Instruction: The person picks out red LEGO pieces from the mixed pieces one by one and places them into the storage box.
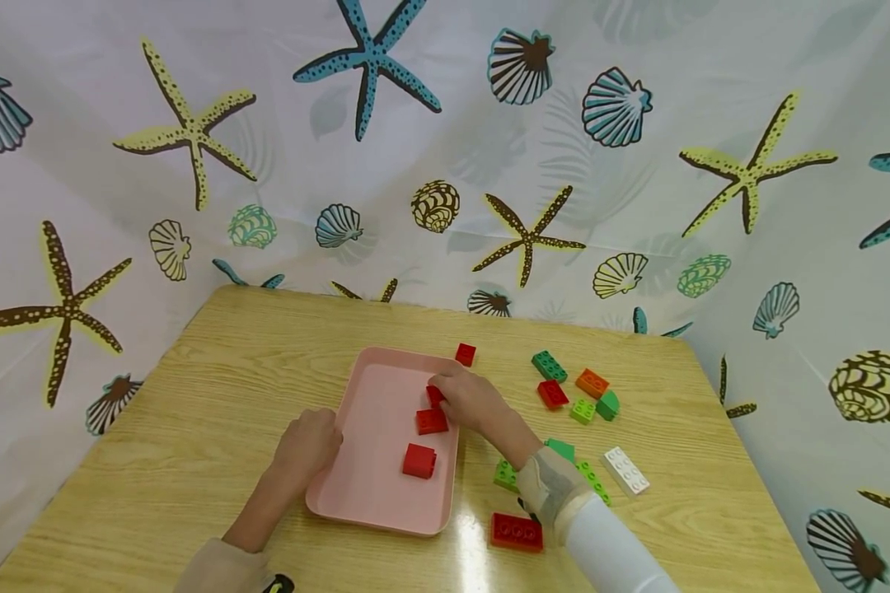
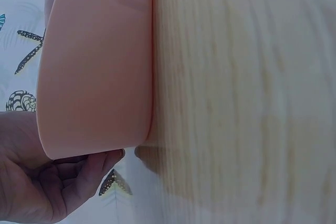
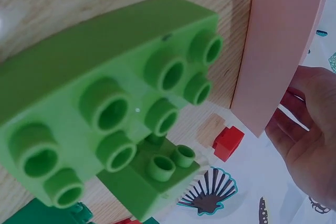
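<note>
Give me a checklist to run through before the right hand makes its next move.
1. Pink tray steadied: ok, the left hand holds its left side.
2. Right hand at a red brick inside the tray: ok.
3. That brick let go: cannot tell, the fingers cover part of it.
4. Every red brick inside the tray: not ok, one lies beyond it, one farther right and one near the right sleeve.
5. Only red showing in the tray: ok, the green bricks and white brick lie outside on the table.
</note>
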